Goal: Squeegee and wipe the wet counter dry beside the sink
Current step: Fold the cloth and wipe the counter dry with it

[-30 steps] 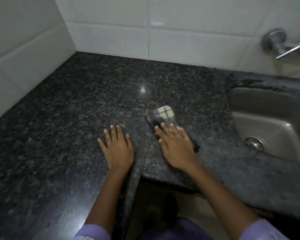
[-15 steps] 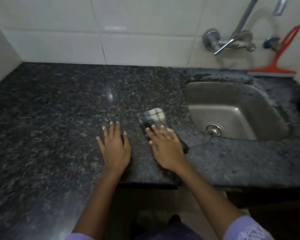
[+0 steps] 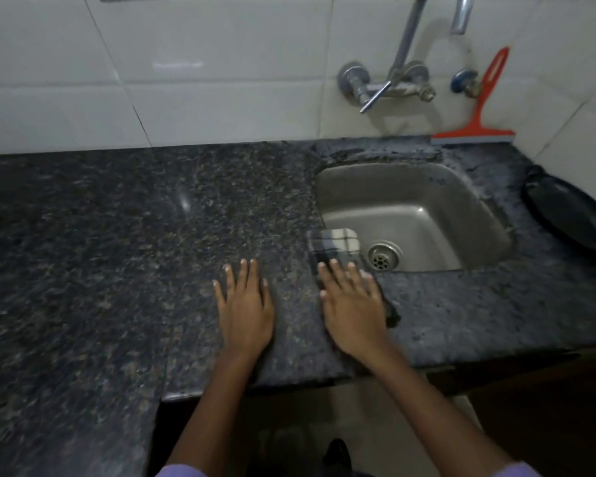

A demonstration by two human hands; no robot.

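Note:
A dark speckled granite counter (image 3: pixel 117 235) runs left of a steel sink (image 3: pixel 468 208). My right hand (image 3: pixel 353 304) lies flat on a folded checked cloth (image 3: pixel 336 244), pressing it onto the counter at the sink's front left corner; the cloth's far end hangs over the sink rim. My left hand (image 3: pixel 245 304) rests flat on the bare counter just left of it, fingers spread, holding nothing. A red squeegee (image 3: pixel 479 115) leans against the tiled wall behind the sink, out of reach of both hands.
A wall tap (image 3: pixel 389 84) with a long lever sticks out above the sink. A black plate (image 3: pixel 568 215) lies on the counter at the far right. White tiles back the counter, whose front edge steps in below my arms.
My right hand has slid the cloth rightward to the sink's edge. The view has swung right, bringing the whole sink, the squeegee and the black plate into sight. The left hand has stayed flat.

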